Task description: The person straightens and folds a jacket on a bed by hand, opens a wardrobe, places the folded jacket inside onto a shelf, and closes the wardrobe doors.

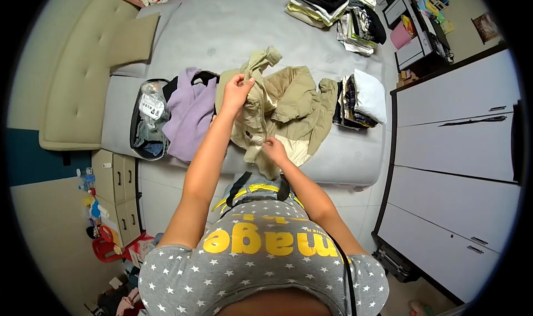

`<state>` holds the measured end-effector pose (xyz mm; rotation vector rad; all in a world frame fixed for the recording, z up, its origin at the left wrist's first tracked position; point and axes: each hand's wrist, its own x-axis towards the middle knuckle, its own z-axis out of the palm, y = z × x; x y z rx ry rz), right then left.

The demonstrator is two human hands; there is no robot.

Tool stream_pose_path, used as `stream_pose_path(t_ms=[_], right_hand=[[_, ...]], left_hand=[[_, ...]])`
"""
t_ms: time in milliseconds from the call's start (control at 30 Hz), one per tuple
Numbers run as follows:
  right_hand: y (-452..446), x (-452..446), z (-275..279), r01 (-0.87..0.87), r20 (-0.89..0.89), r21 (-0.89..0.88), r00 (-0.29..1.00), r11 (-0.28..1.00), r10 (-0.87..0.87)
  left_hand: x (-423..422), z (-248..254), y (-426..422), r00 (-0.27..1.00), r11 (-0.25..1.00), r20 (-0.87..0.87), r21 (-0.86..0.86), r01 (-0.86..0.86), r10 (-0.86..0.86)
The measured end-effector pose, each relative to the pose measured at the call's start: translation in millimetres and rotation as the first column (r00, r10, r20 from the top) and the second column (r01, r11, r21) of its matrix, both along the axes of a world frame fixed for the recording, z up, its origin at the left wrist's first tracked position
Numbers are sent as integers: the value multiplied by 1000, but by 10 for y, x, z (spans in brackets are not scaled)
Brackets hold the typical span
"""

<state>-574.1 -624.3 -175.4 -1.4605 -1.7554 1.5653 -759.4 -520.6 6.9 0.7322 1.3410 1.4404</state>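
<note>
An olive-green jacket (294,96) lies spread and crumpled on the bed, its pale lining showing along the lower part. My left hand (237,91) pinches the jacket's edge near the collar. Lower down, close to the bed's front edge, my right hand (274,149) has its fingers closed on the jacket's front edge. To the left of the jacket a purple garment (191,113) is draped over an open dark case (135,128), which also holds a clear plastic bag with a white label (152,107).
Folded clothes (360,102) are stacked right of the jacket, and more piles (317,4) stand at the bed's far side. A cushion (133,40) leans by the headboard (72,88). Drawers (119,177) stand at left, white cabinets (444,166) at right.
</note>
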Motion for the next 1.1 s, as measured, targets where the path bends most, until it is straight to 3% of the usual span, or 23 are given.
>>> stream_pose_path(t_ms=[33,67,133,167,200,267,333,400,433,467,567,633,767,867,933,967,1000,1067,1100], right_hand=[[41,21,-10,-1,22,-15,1000,1000,2],[74,38,-25,-1,20,-12,1000,1000,2],[122,17,211,117,-233,-271,955,955,-183],[125,-37,352,210,-339,-430,864,878,-373],[153,-54,570,210,-337,-430,865,878,-372],[253,-101,916,301,-424,-627,642,718,-639],[401,-36,832,269,-475,-639,599,721,-645],[530,-27,999,333,-468,-712,431,618,-771],[569,-56,1104,378,-416,-729,417,571,-808],[574,-82,1191,375,-421,-728,417,574,-805],[575,-145,1190,338,-413,-771,381,540,-827],[563,-176,1001,211,-501,-793,310,572,-808],[497,-158,1194,269,-456,-798,313,538,-833],[428,-101,1276,177,-542,-744,404,645,-737],[274,-75,1400,355,-507,-469,641,809,-576],[213,-16,1245,313,-551,-277,723,908,-417],[145,14,1323,314,-551,-276,723,909,-417],[23,62,1612,126,-260,276,964,953,-52],[-15,82,1658,66,-236,391,971,918,30]], left_hand=[[-28,-4,8,998,993,7,-107,58,-57],[2,-27,11,998,993,5,-104,58,-57],[96,-71,-25,994,981,-77,172,93,-81],[54,-91,-86,938,970,-292,96,223,-187],[8,-176,-186,939,970,-290,96,222,-186],[-57,-336,-475,603,827,-653,-63,559,-458],[-20,-341,-847,398,645,-577,-318,695,-713],[98,-249,-1213,306,678,-699,-342,651,-647],[184,-268,-1346,308,768,-768,-345,539,-562],[253,-281,-1408,307,770,-771,-343,537,-557],[419,-362,-1437,381,931,-900,-66,359,-211],[476,-417,-1400,388,951,-915,13,308,-113],[508,-363,-1361,411,954,-910,176,244,62],[498,-356,-1315,438,953,-889,239,189,136],[490,-374,-1312,476,956,-868,244,161,142],[472,-404,-1320,476,949,-870,248,195,130],[466,-420,-1322,476,940,-872,251,229,117],[483,-374,-1326,471,935,-874,260,241,121],[491,-365,-1339,465,930,-877,266,253,125]])
